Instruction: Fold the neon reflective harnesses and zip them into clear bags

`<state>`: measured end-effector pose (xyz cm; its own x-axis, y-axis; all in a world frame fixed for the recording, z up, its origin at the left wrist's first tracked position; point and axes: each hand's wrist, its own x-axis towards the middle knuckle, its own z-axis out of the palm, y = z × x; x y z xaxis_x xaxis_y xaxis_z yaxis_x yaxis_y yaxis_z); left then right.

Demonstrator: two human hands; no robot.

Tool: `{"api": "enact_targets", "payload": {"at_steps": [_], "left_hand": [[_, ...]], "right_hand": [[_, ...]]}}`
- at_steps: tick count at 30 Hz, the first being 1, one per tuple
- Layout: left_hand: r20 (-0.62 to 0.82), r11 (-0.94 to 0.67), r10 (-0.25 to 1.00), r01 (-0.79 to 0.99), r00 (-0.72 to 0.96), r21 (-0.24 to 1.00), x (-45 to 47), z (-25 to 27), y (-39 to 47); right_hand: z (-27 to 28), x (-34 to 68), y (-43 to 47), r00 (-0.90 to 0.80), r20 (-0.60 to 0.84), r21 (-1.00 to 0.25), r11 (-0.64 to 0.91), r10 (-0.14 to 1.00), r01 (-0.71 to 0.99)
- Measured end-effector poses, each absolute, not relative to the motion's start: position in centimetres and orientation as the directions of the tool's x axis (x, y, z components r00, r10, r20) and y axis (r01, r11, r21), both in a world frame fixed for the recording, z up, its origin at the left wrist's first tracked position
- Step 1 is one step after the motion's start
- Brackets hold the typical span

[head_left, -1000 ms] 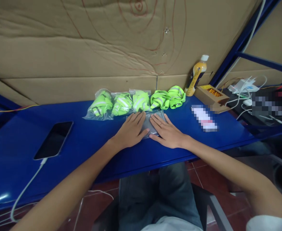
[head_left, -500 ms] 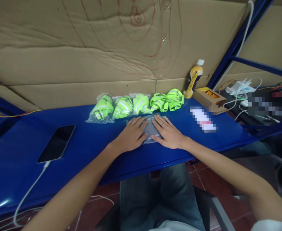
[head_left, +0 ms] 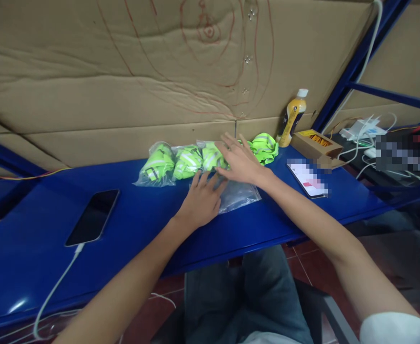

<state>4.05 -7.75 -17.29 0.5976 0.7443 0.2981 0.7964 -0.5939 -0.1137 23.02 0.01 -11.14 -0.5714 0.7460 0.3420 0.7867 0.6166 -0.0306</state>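
A clear plastic bag (head_left: 239, 197) lies flat on the blue table (head_left: 131, 220). My left hand (head_left: 203, 198) rests at the bag's left edge, its fingers apart. My right hand (head_left: 242, 161) reaches over the bag's far side with its fingers spread, in front of the neon-yellow reflective bundles. It partly covers one loose bundle; another loose bundle (head_left: 264, 147) shows to its right. Farther left stand three bundles in clear bags: the leftmost bagged bundle (head_left: 157, 165), the middle bagged bundle (head_left: 188, 162) and a bagged bundle (head_left: 210, 155) by my right fingertips.
A dark phone (head_left: 93, 217) on a white cable lies at left. Another phone (head_left: 307, 179), its screen lit, is at right. Behind it are a yellow drink bottle (head_left: 291, 119) and an open cardboard box (head_left: 315, 145). A cardboard wall (head_left: 141, 105) backs the table.
My right hand has lifted off the plastic bag and moved away from me toward the bundles. My left hand stays by the bag, its fingers more raised. The view has shifted slightly.
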Motion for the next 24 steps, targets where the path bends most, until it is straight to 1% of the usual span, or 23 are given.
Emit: {"api": "enact_targets", "payload": {"at_steps": [1, 3, 4, 5, 7, 9, 11, 13, 14, 15, 16, 17, 18, 19, 20, 22, 24], "left_hand": [[0.297, -0.605, 0.740, 0.790, 0.604, -0.100, 4.1, -17.4, -7.9], [0.272, -0.636, 0.733, 0.770, 0.623, -0.052, 4.0, -17.8, -7.9], [0.249, -0.648, 0.733, 0.761, 0.633, -0.027, 3.9, -18.0, -7.9], [0.225, -0.657, 0.734, 0.754, 0.641, -0.004, 3.8, -18.2, -7.8], [0.201, -0.663, 0.738, 0.747, 0.644, 0.040, 3.6, -18.2, -7.6], [0.227, -0.660, 0.743, 0.746, 0.630, 0.089, 3.3, -17.8, -7.4], [0.307, -0.672, 0.727, 0.728, 0.614, 0.136, 3.1, -17.0, -7.3], [0.437, -0.703, 0.683, 0.688, 0.585, 0.179, 2.9, -16.2, -7.3], [0.523, -0.712, 0.660, 0.671, 0.539, 0.206, 2.9, -15.8, -7.2], [0.613, -0.705, 0.646, 0.663, 0.455, 0.252, 2.9, -15.5, -7.1], [0.687, -0.685, 0.644, 0.653, 0.336, 0.323, 2.9, -15.2, -6.8], [0.730, -0.660, 0.653, 0.625, 0.204, 0.416, 3.0, -14.9, -6.5], [0.735, -0.638, 0.673, 0.571, 0.086, 0.517, 3.2, -14.7, -6.0], [0.711, -0.621, 0.703, 0.491, 0.005, 0.611, 3.3, -14.5, -5.3], [0.673, -0.607, 0.739, 0.396, -0.038, 0.689, 3.4, -14.4, -4.6], [0.617, -0.589, 0.784, 0.234, -0.065, 0.774, 3.3, -14.4, -2.8], [0.601, -0.574, 0.789, 0.193, -0.129, 0.796, 2.7, -14.7, -1.2]], "right_hand": [[-11.0, 22.3, 1.4, -0.590, 0.260, -0.010, 0.613, 0.765, 0.790], [-11.3, 21.4, 3.7, -0.596, 0.098, -0.031, 0.601, 0.797, 0.799], [-11.6, 21.2, 4.4, -0.598, 0.072, -0.039, 0.602, 0.798, 0.798], [-11.9, 21.2, 4.8, -0.601, 0.082, -0.044, 0.605, 0.795, 0.795], [-12.8, 21.5, 5.1, -0.602, 0.193, -0.041, 0.619, 0.775, 0.784], [-13.5, 22.1, 4.8, -0.577, 0.330, -0.063, 0.627, 0.747, 0.776], [-14.0, 22.8, 4.3, -0.523, 0.447, -0.132, 0.632, 0.725, 0.763], [-14.2, 23.4, 3.8, -0.431, 0.573, -0.211, 0.634, 0.697, 0.744], [-14.3, 23.7, 3.6, -0.372, 0.644, -0.241, 0.639, 0.669, 0.731], [-14.4, 23.9, 3.4, -0.312, 0.714, -0.260, 0.651, 0.627, 0.713], [-14.5, 24.0, 3.0, -0.261, 0.777, -0.262, 0.672, 0.573, 0.693], [-14.6, 24.1, 2.6, -0.230, 0.828, -0.247, 0.701, 0.511, 0.669], [-14.7, 24.0, 2.2, -0.228, 0.865, -0.212, 0.738, 0.447, 0.641], [-14.8, 23.9, 1.6, -0.253, 0.887, -0.165, 0.776, 0.387, 0.609], [-14.9, 23.8, 1.0, -0.295, 0.893, -0.119, 0.811, 0.339, 0.573], [-15.0, 23.4, -0.2, -0.391, 0.876, -0.063, 0.870, 0.283, 0.489], [-15.0, 23.2, -0.9, -0.447, 0.852, -0.081, 0.912, 0.273, 0.403]]}}
